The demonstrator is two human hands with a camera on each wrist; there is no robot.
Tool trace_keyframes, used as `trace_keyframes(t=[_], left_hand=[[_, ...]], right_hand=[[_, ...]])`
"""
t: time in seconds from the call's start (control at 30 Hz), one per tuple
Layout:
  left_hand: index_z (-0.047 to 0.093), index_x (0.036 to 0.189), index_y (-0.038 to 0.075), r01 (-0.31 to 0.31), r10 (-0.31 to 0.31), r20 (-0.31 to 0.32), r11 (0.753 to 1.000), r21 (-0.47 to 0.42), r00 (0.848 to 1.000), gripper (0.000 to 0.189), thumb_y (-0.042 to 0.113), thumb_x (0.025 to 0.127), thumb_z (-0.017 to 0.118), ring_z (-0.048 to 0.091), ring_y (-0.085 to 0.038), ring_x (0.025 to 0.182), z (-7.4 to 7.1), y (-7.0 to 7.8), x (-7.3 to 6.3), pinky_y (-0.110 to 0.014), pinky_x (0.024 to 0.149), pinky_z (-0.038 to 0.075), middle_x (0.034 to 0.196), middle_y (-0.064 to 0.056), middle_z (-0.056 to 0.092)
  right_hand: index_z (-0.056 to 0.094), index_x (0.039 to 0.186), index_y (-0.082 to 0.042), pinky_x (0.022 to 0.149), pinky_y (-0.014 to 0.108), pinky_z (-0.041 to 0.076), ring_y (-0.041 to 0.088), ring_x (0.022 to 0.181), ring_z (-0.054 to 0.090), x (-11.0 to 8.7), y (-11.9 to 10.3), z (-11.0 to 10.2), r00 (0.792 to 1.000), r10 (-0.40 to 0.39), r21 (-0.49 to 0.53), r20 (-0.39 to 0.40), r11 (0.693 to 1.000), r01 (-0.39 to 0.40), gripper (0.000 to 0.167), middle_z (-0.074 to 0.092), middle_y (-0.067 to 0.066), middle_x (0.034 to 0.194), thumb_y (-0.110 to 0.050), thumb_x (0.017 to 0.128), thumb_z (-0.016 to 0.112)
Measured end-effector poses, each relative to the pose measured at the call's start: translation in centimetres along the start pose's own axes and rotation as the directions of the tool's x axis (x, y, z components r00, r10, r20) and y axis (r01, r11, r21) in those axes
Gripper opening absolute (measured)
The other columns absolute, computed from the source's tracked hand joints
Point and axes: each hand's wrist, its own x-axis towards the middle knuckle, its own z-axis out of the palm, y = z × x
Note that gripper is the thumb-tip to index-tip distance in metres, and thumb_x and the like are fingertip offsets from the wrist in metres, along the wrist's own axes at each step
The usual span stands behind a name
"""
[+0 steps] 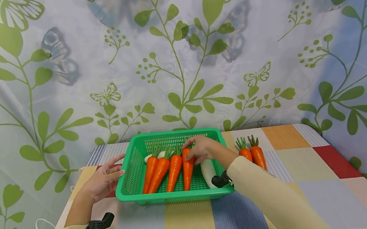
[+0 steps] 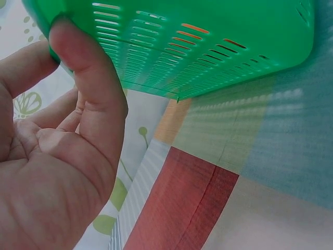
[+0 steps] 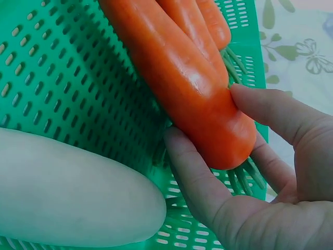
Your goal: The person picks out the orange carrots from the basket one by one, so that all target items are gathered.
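Observation:
A green plastic basket (image 1: 179, 201) holds several orange carrots with green stem ends. My right hand (image 1: 201, 149) pinches the top of the rightmost carrot (image 1: 188, 170) in it. In the right wrist view, thumb and fingers lie on opposite sides of that carrot (image 3: 197, 99). A white radish (image 1: 208, 172) lies to the right of the held carrot, inside the basket. At the basket's left side, my left hand (image 1: 103, 181) touches the rim with its fingertips, fingers loosely extended. The left wrist view shows these fingertips against the green rim (image 2: 182, 31).
Two more carrots (image 1: 257, 154) lie on the table right of the basket, partly behind my right forearm. A patchwork cloth (image 1: 191, 226) covers the table. A leaf-patterned curtain (image 1: 173, 51) hangs behind. Pale radish ends (image 1: 161, 154) show beneath the carrots on the left.

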Motion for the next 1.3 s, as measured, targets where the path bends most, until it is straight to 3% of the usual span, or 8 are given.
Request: trace_keyframes(t=[0.33,0.5,0.8,1.1,1.3], left_hand=[[0.014,0.165,0.016,0.004,-0.004,0.0,1.0,0.0,1.0,0.075,0.011,0.104,0.058,0.074,-0.021,0.108,0.0,-0.1,0.0,-0.038,0.091,0.062,0.132,-0.005,0.064],[0.015,0.165,0.016,0.005,-0.005,-0.005,1.0,0.005,1.0,0.075,0.012,0.104,0.059,0.073,-0.021,0.108,0.0,-0.1,0.1,-0.038,0.091,0.062,0.132,-0.004,0.063],[0.015,0.165,0.015,0.004,-0.004,-0.001,1.0,-0.002,1.0,0.075,0.012,0.104,0.059,0.073,-0.021,0.109,0.0,-0.2,0.1,-0.038,0.091,0.062,0.132,-0.005,0.063],[0.015,0.165,0.016,0.018,-0.018,-0.001,1.0,-0.012,1.0,0.075,0.012,0.104,0.059,0.073,-0.02,0.108,-0.1,-0.2,0.1,-0.037,0.092,0.062,0.131,-0.005,0.063],[0.014,0.165,0.016,0.014,-0.014,0.008,1.0,-0.016,1.0,0.076,0.012,0.104,0.059,0.073,-0.02,0.11,0.0,-0.1,0.1,-0.039,0.092,0.062,0.132,-0.003,0.064]], right_hand=[[0.062,0.136,-0.01,0.094,0.052,0.06,0.032,0.091,0.072,-0.4,-0.1,-0.6,1.0,-0.009,0.03,0.003,1.0,0.009,0.056,0.06,0.02,0.13,0.003,0.085,0.079],[0.059,0.141,-0.009,0.099,0.053,0.058,0.03,0.095,0.072,-0.8,0.0,-1.2,0.999,-0.039,0.067,0.01,0.997,0.038,0.059,0.057,0.02,0.134,0.002,0.086,0.078],[0.062,0.139,-0.016,0.099,0.051,0.058,0.03,0.101,0.073,-1.5,0.0,-2.2,0.996,-0.094,0.159,-0.009,0.983,0.094,0.055,0.061,0.022,0.133,0.002,0.088,0.075],[0.057,0.144,-0.015,0.095,0.046,0.06,0.027,0.096,0.074,-2.5,0.3,-3.0,0.988,-0.157,0.217,0.012,0.965,0.15,0.057,0.06,0.023,0.137,0.002,0.092,0.071],[0.055,0.147,-0.016,0.094,0.045,0.061,0.025,0.092,0.075,-3.4,0.4,-3.5,0.983,-0.181,0.262,-0.017,0.948,0.179,0.061,0.065,0.022,0.131,0.002,0.092,0.072]])
